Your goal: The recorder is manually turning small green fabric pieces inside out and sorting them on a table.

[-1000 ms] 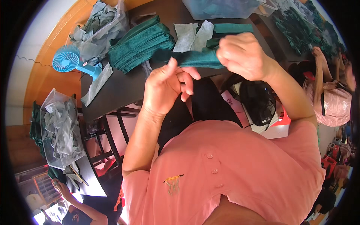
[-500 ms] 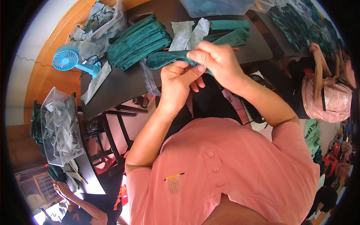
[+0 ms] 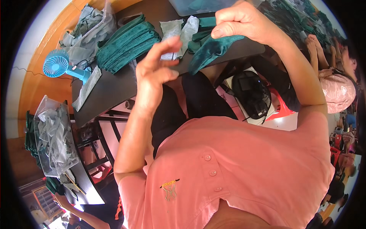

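My right hand (image 3: 248,24) is raised over the table's front edge, thumb and fingers pinched on one end of a green velvet strip (image 3: 213,51). The strip slants down from the grip to the left, its lower end loose. Off to the left, my left hand (image 3: 154,72) is open, fingers spread and a little blurred, with nothing in it. Beyond that hand lies a thick stack of green velvet strips (image 3: 127,44). Two pale grey strips (image 3: 188,32) lie beside the stack, and more green velvet pieces (image 3: 202,36) are partly hidden behind my right hand's strip.
On the dark table (image 3: 110,91) stand a blue fan (image 3: 57,63), a bag of grey fabric (image 3: 85,34) and a translucent bin (image 3: 198,5). A clear box of grey scraps (image 3: 57,137) sits at left. A black bag (image 3: 251,93) rests at right. Other people work at both sides.
My hands, together on the green strip before, have come apart. The left has let go and opened; the right has moved up and right with the strip. The view has shifted slightly.
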`<state>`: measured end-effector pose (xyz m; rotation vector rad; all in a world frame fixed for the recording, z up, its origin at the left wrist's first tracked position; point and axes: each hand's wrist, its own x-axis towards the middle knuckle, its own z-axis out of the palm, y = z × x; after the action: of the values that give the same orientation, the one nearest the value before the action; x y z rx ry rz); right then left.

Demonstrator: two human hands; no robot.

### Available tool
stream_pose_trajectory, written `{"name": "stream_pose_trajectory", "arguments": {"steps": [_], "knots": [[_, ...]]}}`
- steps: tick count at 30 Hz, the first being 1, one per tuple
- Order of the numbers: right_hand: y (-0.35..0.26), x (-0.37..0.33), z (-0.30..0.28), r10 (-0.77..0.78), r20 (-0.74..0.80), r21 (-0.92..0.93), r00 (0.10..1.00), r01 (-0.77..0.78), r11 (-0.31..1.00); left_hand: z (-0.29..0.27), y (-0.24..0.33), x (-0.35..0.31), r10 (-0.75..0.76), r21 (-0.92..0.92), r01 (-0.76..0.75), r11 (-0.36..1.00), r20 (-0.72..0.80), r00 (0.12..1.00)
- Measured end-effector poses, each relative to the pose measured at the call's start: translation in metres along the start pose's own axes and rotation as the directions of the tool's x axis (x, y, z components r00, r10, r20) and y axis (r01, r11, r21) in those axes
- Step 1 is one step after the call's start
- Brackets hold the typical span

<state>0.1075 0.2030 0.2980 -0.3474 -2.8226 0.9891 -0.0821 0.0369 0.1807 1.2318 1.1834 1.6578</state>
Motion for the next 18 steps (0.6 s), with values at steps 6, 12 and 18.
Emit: {"name": "stream_pose_trajectory", "arguments": {"steps": [6,12,18], "knots": [[-0.013,0.0,0.005,-0.19,-0.053,-0.003,0.98,0.19,0.982,0.023,0.01,0.028,-0.221,-0.231,0.285,0.93,0.266,0.938],[0.028,-0.006,0.006,-0.477,-0.308,-0.224,0.823,0.425,0.877,0.04,0.015,0.027,-0.444,-0.193,0.442,0.876,0.036,0.896],[0.035,-0.02,-0.007,-0.236,-0.498,-0.05,0.834,0.244,0.968,0.035,0.036,0.061,-0.097,-0.009,0.097,0.995,-0.208,0.973]]}}
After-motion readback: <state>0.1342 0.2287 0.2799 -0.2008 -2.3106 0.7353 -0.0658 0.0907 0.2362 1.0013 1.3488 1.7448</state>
